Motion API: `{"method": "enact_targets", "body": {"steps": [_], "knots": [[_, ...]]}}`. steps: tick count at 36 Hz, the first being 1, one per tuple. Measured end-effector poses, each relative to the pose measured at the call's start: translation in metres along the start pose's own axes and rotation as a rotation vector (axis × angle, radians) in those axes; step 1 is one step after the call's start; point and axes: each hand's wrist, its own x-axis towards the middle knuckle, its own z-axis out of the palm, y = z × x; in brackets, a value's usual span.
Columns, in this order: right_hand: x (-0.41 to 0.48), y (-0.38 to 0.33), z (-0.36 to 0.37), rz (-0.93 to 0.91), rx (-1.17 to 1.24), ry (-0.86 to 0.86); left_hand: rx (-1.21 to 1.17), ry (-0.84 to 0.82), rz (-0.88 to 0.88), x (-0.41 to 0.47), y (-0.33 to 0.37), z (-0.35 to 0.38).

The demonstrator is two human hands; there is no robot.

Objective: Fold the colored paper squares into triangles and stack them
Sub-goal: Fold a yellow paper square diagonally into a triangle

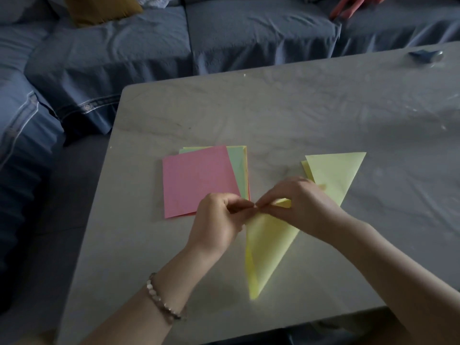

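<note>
Head view: marble-patterned table [298, 108], seen from above, with a blue-grey covered sofa [124, 51] along its far and left sides.
Far left, top: mustard cushion [99, 8] on the sofa.
Left wrist: beaded bracelet [161, 301], low in the frame.
Unfolded squares [196, 180]: flat stack left of centre on the table; pink sheet on top, turned slightly, so a green sheet [237, 168] and yellow edges show behind and to its right.
Left hand [219, 225]: just in front of the stack's near right corner; fingers curled in, thumb and fingertips pinching the top corner of the yellow sheet [266, 247].
Yellow sheet: centre, between both hands, doubled over into a long triangle; the top corner is held, the narrow tip points toward the person. The lower edge is blurred, so I cannot tell whether the tip touches the table.
Right hand [298, 202]: meets the left hand at the same corner; thumb and forefinger pinch it, other fingers bent over a small yellow flap.
Folded triangles [336, 173]: pale yellow pile flat on the table just behind the right hand, at least two layers, slightly offset.
Far right: small blue object [425, 56] near the table's far edge, too blurred to identify.
</note>
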Motion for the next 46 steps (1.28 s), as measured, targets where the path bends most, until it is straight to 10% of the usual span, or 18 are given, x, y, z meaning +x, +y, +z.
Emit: {"method": "enact_targets", "body": {"steps": [8,21,46], "knots": [[-0.021,0.018,0.047,-0.093,-0.198,0.048,-0.251,0.288,-0.316,0.036,-0.041,0.023],[-0.049,0.043,0.075,0.017,-0.314,-0.116,0.215,0.271,-0.189,0.038,-0.069,0.022],[0.015,0.077,0.061,0.367,-0.501,-0.136,0.256,0.239,-0.139,0.037,-0.069,0.022]]}}
